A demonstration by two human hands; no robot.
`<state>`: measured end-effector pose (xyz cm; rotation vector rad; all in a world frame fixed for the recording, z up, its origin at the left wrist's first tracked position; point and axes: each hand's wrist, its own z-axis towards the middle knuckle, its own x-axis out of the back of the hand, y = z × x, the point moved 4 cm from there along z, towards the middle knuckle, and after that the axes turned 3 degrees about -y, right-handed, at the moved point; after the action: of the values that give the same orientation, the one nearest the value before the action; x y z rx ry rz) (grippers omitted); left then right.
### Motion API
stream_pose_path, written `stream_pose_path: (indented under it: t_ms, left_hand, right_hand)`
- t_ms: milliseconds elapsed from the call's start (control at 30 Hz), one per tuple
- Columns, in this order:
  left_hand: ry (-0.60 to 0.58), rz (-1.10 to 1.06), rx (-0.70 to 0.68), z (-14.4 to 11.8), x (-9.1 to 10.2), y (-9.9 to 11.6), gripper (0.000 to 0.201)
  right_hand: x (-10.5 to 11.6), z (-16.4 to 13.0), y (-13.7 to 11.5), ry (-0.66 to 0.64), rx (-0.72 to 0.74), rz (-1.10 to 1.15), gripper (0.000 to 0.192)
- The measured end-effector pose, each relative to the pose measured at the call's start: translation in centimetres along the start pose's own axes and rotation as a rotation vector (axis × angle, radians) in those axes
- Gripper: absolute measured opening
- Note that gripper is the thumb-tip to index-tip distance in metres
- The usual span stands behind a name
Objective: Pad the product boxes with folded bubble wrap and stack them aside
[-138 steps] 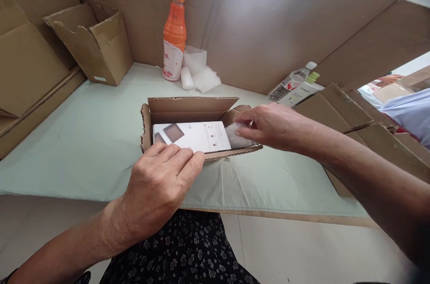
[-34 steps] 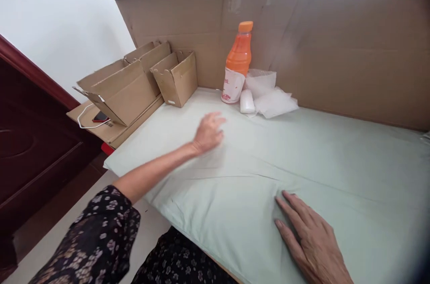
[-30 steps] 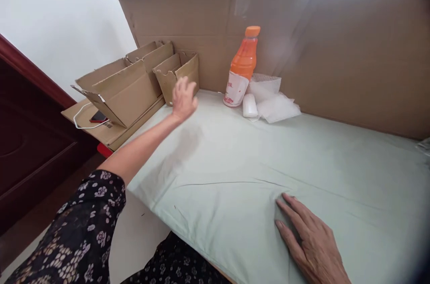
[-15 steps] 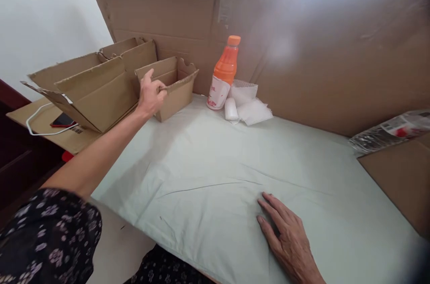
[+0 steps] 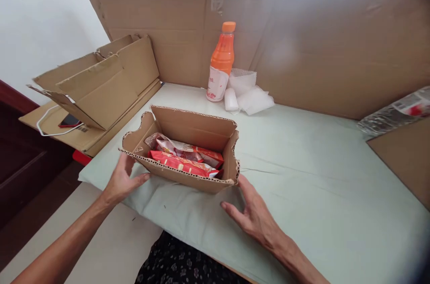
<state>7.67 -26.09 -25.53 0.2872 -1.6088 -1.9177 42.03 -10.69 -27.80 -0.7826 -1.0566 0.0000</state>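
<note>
Cardboard box [image 5: 183, 152] gapes open, holding red packets [image 5: 183, 158].

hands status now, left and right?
Left hand: open, fingers against the left end of the cardboard box, no grip.
Right hand: open, empty, beside the box's right corner.

I see a white wall [image 5: 40, 15] at upper left. Tall cardboard screen [image 5: 302, 42] stands along the table's far edge. Table covered in pale green cloth [image 5: 319, 176], a few creases. Dark red-brown wooden furniture [image 5: 20, 158] at left, low. Floor [image 5: 110, 248] pale, plain. Light is soft daylight, with haze over the screen at upper right.
</note>
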Motion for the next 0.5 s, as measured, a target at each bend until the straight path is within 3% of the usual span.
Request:
stream_pose_path:
  t_ms: [100,233,367,500]
  left_hand:
    - [-0.164,0.038,0.183,0.7,-2.0,-2.2,0.084]
    - [-0.210,0.085,0.198,3.3,-4.7,-2.3,0.077]
    - [-0.251,0.023,0.135,6.6,-7.4,-2.4,0.087]
    - [-0.178,0.131,0.120,7.5,-8.3,-3.5,0.080]
  right_hand:
    - [-0.8,1.7,-1.6,-0.043,-0.042,0.123,0.077]
    - [0.0,3.2,-1.2,0.019,-0.154,0.229,0.064]
    - [2.2,4.7,2.2,0.051,-0.212,0.300,0.049]
    - [5.5,8.5,6.8,0.094,-0.284,0.344,0.030]
